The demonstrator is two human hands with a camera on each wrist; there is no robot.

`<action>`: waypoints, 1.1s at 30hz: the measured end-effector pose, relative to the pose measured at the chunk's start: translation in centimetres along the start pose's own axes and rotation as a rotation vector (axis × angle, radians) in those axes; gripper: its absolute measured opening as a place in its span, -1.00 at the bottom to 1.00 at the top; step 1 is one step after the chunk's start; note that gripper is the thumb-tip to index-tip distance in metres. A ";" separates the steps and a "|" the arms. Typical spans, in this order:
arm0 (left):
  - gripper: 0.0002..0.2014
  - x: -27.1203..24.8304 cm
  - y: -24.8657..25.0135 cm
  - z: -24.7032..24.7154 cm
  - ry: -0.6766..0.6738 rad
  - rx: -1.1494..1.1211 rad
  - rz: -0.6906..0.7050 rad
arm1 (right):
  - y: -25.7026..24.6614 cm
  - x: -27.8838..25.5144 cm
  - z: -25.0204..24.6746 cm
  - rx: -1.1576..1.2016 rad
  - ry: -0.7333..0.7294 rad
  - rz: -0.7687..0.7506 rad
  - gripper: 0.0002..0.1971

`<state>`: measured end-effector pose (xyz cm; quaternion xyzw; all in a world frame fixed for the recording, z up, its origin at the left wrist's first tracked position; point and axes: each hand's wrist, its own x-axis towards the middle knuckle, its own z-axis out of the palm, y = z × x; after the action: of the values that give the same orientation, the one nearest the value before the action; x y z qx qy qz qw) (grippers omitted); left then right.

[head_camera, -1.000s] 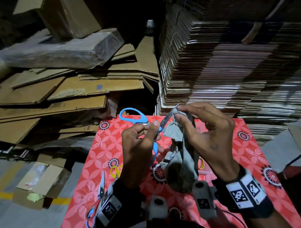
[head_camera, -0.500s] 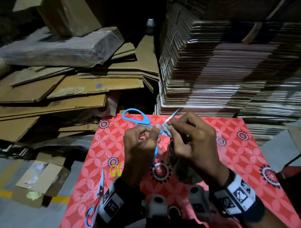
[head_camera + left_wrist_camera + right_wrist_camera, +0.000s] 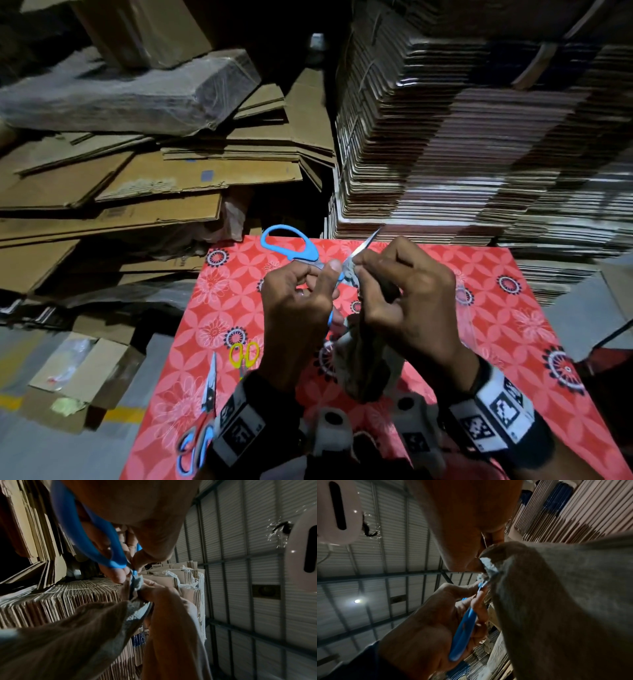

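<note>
My left hand (image 3: 301,308) grips a pair of blue-handled scissors (image 3: 291,245) above the red patterned table (image 3: 507,318), fingers curled round the lower handle (image 3: 464,631). The blade tip (image 3: 368,241) points up and to the right. My right hand (image 3: 407,301) pinches a grey cloth (image 3: 370,370) against the blade near its pivot; the cloth hangs down between my wrists. In the left wrist view the blue handle (image 3: 82,536) loops under my palm and the cloth (image 3: 72,635) wraps the blade. The right wrist view shows the cloth (image 3: 556,601) bunched at the blade.
On the table's left part lie small yellow scissors (image 3: 244,354) and a red-and-blue pair (image 3: 202,421). Flattened cardboard (image 3: 102,192) is piled at the left, a tall stack of folded cartons (image 3: 462,144) stands behind the table. Boxes sit on the floor at the lower left (image 3: 78,373).
My right hand has slid down the blade toward the pivot with the cloth, closing in on my left hand. The cloth's top is now bunched under my fingers, leaving the blade tip bare.
</note>
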<state>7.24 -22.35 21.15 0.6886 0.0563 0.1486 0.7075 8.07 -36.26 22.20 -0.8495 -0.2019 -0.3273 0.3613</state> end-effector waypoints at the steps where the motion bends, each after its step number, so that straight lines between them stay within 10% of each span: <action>1: -0.64 -0.1 0.0 0.0 -0.003 0.006 -0.003 | 0.2 0.3 -0.2 0.004 -0.021 -0.003 -0.86; 33: -0.65 -0.4 0.2 -0.2 -0.043 0.023 0.032 | 1.5 3.9 -2.9 -0.049 -0.057 -0.017 -0.84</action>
<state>6.74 -22.26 21.28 0.7005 0.0319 0.1446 0.6981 10.46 -39.04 25.71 -0.8653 -0.2111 -0.3109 0.3317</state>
